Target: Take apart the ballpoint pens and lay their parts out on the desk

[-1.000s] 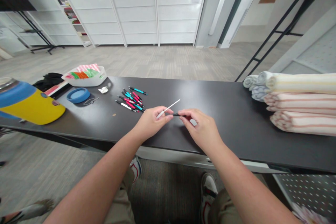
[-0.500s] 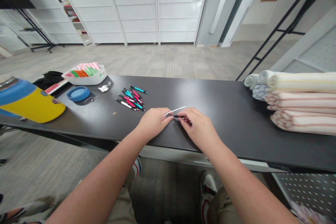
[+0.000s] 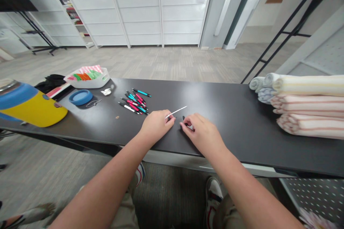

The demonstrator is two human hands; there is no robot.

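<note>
My left hand [image 3: 158, 124] is closed in a pinch around a thin white rod [image 3: 177, 111], which sticks up and to the right and looks like a pen refill. Something small and dark shows at its fingertips, too small to name. A short gap away, my right hand [image 3: 202, 128] pinches a small black pen part [image 3: 186, 123], mostly covered by the fingers. To the left of both hands lies a loose pile of pens [image 3: 134, 103] in red, turquoise and white with black ends.
On the dark table [image 3: 231, 125] are a blue lid [image 3: 80, 97], a crumpled white tissue [image 3: 106, 92] and a white basket [image 3: 90, 83] with coloured packets. A large yellow and blue flask [image 3: 34, 109] lies at the left. Rolled striped cloths [image 3: 309, 105] are stacked at the right.
My hands have moved apart: the black part in my right hand has come away from my left fingertips and turned more upright. The white rod stays in my left hand.
</note>
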